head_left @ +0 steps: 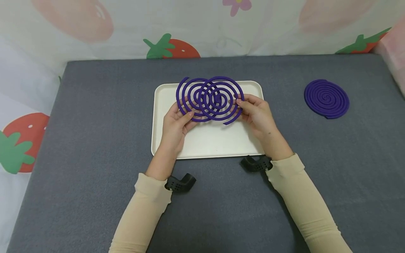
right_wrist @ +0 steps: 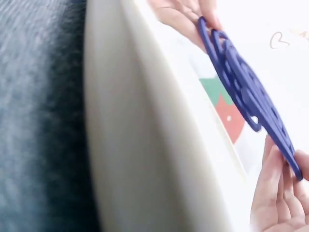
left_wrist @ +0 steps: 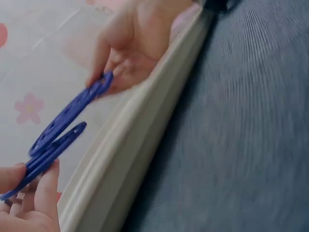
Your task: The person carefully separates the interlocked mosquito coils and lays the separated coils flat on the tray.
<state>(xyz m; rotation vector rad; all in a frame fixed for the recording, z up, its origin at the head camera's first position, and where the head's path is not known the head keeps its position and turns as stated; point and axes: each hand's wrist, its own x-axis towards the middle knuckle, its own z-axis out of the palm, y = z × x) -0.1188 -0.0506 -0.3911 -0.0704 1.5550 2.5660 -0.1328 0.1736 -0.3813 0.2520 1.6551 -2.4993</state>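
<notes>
Two purple spiral coils, like mosquito coils, are held up over a white tray [head_left: 215,144], partly overlapping. My left hand [head_left: 173,128] pinches the outer ring of the left coil [head_left: 178,96], thumb on top and fingers beneath. The right coil [head_left: 223,77] has its outer ring pinched by my right hand [head_left: 259,117]. In the left wrist view the coils appear edge-on, slightly offset, with a gap at one end. Whether their middles are still hooked together cannot be told.
Another purple coil [head_left: 327,98], tightly wound, lies flat on the grey cloth-covered table [head_left: 95,140] to the right of the tray. Behind the table hangs a pale curtain [head_left: 269,28] printed with strawberries. Each wrist wears a black camera mount [head_left: 181,183].
</notes>
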